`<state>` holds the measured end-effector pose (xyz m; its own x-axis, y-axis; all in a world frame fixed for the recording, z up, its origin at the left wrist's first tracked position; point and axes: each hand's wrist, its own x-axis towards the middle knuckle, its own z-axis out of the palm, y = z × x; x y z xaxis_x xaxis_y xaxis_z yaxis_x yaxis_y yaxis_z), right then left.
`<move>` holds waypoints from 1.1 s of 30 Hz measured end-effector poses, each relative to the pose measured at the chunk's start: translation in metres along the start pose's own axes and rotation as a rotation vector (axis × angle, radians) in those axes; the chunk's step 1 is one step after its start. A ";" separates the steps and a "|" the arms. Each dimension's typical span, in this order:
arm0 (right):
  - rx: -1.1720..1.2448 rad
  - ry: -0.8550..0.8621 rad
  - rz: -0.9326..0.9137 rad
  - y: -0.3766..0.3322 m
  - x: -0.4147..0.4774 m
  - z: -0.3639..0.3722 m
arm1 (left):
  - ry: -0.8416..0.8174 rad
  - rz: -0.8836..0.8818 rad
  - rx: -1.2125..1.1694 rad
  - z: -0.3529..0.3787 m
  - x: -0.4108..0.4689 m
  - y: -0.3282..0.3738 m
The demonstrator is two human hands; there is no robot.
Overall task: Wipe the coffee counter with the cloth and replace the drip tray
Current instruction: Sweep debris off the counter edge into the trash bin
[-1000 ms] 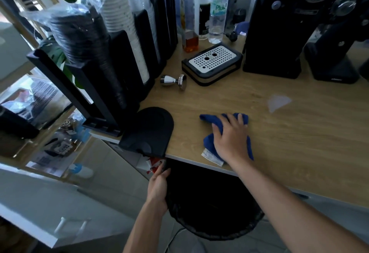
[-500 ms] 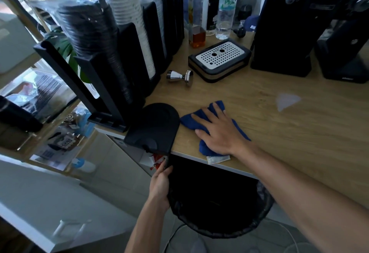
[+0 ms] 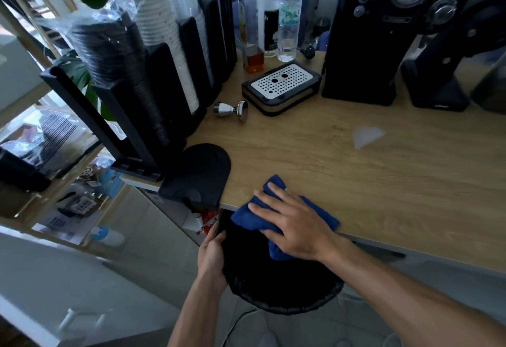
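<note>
My right hand [image 3: 294, 226] lies flat with straight fingers on the blue cloth [image 3: 317, 214], which sits at the front edge of the wooden counter [image 3: 383, 182] and hangs partly over it. Below the edge, my left hand [image 3: 212, 259] grips the rim of a black waste bin [image 3: 279, 286] held under the cloth. The drip tray [image 3: 282, 88], black with a perforated metal grid, rests on the counter at the back, left of the black coffee machine [image 3: 383, 31].
A steel tamper [image 3: 231, 110] lies on its side near the tray. A black tamping mat [image 3: 200, 174] overhangs the counter's left corner. Cup and lid holders [image 3: 142, 73] stand along the left, bottles [image 3: 273, 15] at the back, a grinder [image 3: 443, 73] at right.
My right hand has dragged the cloth toward me, from the counter surface to its front edge, where it now hangs over the bin. My left hand stays on the bin's rim.
</note>
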<state>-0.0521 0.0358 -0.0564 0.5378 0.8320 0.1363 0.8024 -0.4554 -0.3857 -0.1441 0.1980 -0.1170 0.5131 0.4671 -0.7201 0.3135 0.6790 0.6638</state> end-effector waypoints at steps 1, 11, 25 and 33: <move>0.027 0.032 -0.022 0.000 -0.008 0.002 | 0.007 0.001 0.001 0.001 -0.001 0.000; 0.316 0.419 0.278 0.009 0.037 -0.027 | -0.014 0.018 0.081 0.004 -0.003 0.000; -0.014 0.038 -0.017 0.017 -0.018 -0.004 | -0.030 0.017 0.059 -0.008 -0.005 -0.001; -0.001 0.181 -0.016 0.003 -0.078 0.017 | -0.045 0.035 0.119 0.009 -0.015 -0.002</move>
<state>-0.0962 -0.0255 -0.0833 0.5625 0.7688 0.3042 0.8115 -0.4428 -0.3813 -0.1451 0.1841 -0.1056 0.5595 0.4617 -0.6883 0.3858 0.5899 0.7094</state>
